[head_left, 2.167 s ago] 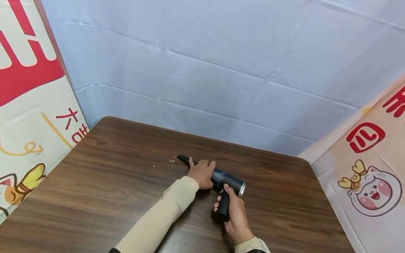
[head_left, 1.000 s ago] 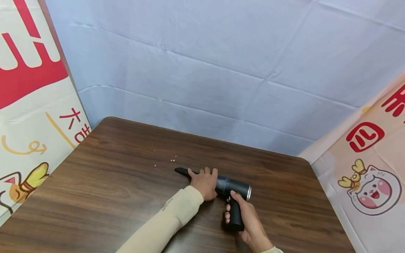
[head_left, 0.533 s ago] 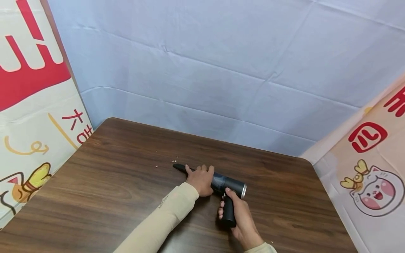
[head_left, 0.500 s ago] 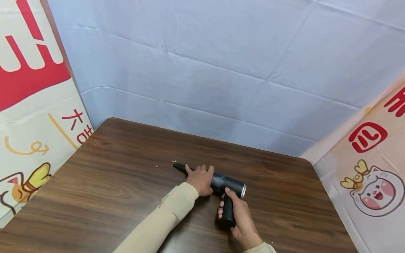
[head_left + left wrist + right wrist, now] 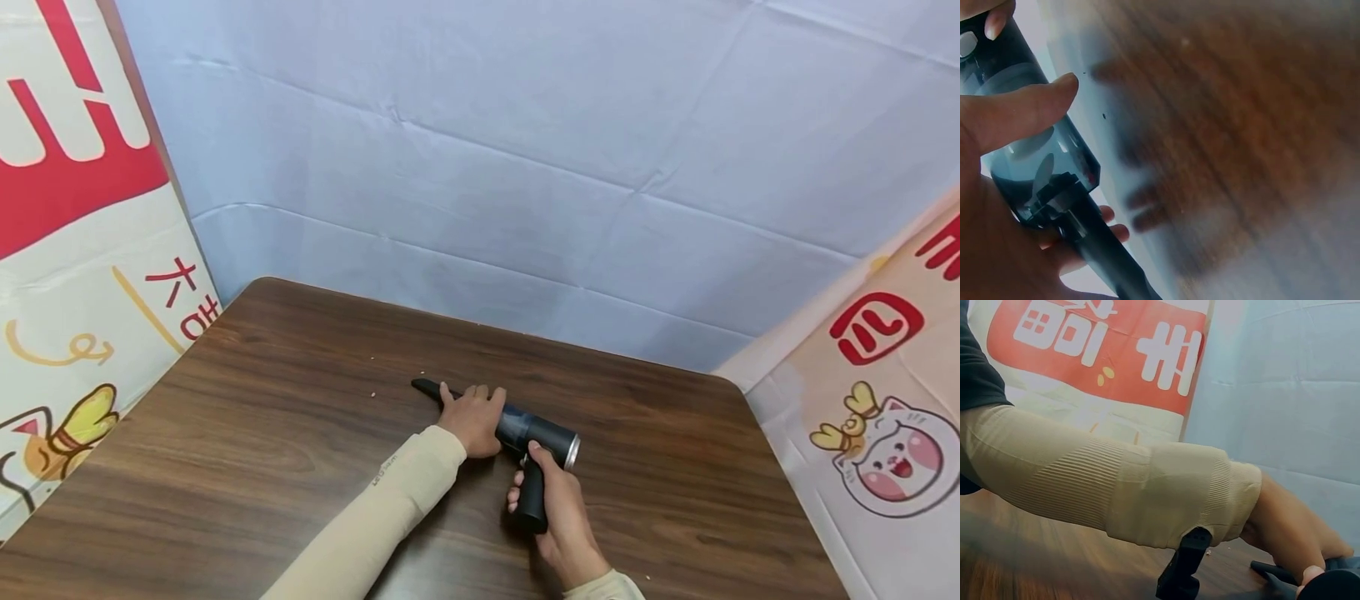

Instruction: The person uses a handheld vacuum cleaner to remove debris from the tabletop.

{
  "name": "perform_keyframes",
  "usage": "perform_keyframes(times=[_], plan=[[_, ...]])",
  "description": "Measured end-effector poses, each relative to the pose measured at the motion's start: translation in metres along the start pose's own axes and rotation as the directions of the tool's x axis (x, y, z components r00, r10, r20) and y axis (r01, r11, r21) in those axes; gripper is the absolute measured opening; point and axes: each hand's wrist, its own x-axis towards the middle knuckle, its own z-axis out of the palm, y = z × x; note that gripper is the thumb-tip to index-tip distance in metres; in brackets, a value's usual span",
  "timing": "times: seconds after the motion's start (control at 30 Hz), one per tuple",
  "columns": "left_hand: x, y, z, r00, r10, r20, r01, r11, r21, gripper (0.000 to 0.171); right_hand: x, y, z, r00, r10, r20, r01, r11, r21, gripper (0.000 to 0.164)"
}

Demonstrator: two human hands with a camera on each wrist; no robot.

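A black handheld vacuum cleaner (image 5: 553,436) with a pistol handle lies slantwise over the table. My right hand (image 5: 561,512) wraps round the handle, thumb up near the body. Farther forward, my left hand (image 5: 472,423) grips the body from above. In the left wrist view its thumb crosses the see-through dust cup (image 5: 1075,153), and a flat nozzle (image 5: 1107,253) runs out below. The nozzle tip (image 5: 422,385) points to the far left, close over the tabletop. Small pale crumbs (image 5: 372,394) lie left of the tip, and another crumb (image 5: 422,372) sits just beyond it.
The brown wood-grain table (image 5: 247,433) has rounded far corners. A pale blue cloth backdrop (image 5: 450,167) stands behind it, with printed banners (image 5: 97,217) at left and right. One tiny pale speck (image 5: 648,577) lies near the right sleeve.
Both hands first draw the vacuum back towards me, then push it forward and slightly left again. Two crumbs seen by the tip half a second ago no longer show where the nozzle now lies.
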Motion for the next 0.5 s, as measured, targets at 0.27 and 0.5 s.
perform_keyframes(times=[0.27, 0.5], plan=[[0.0079, -0.0038, 0.0055, 1.0, 0.015, 0.001, -0.015, 1.0, -0.004, 0.069, 0.0048, 0.0045, 0.0026, 0.999, -0.022, -0.037, 0.023, 1.0, 0.019, 0.058], [0.0099, -0.0034, 0.0069, 1.0, 0.019, -0.009, -0.019, 1.0, 0.003, 0.067, 0.0058, 0.0032, 0.002, 0.999, -0.014, -0.045, 0.015, 1.0, 0.013, 0.058]])
